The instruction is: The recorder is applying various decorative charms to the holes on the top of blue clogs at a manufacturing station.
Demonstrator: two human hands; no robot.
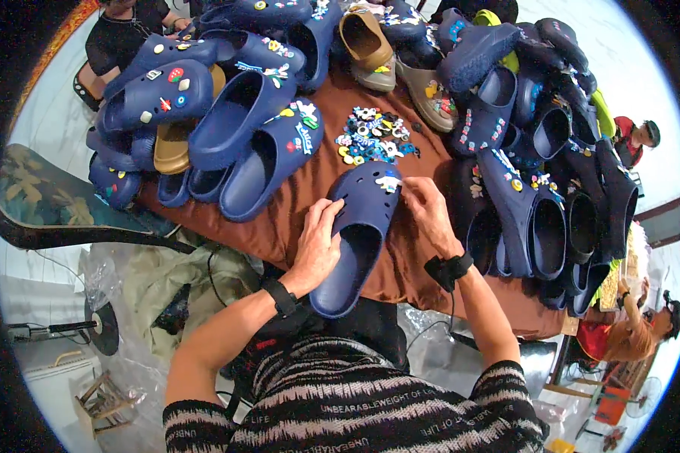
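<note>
A navy blue foam clog (363, 208) lies in front of me at the table's near edge, toe pointing away. A small white charm (388, 183) sits on the right side of its holed toe. My left hand (319, 241) grips the clog's left side, fingers over the rim. On the other side, my right hand (428, 215) is curled with its fingertips close together beside the charm; whether anything small is between them is hidden. Just beyond the toe lies a loose pile of small charms (376, 136) in white, blue, yellow and black.
Decorated navy clogs are heaped at the left (261, 143) and right (533, 204) on a brown cloth (279, 226). A brown clog (366, 41) stands at the back. A patterned chair (60, 196) is at the left. Other people are around the table and farther right.
</note>
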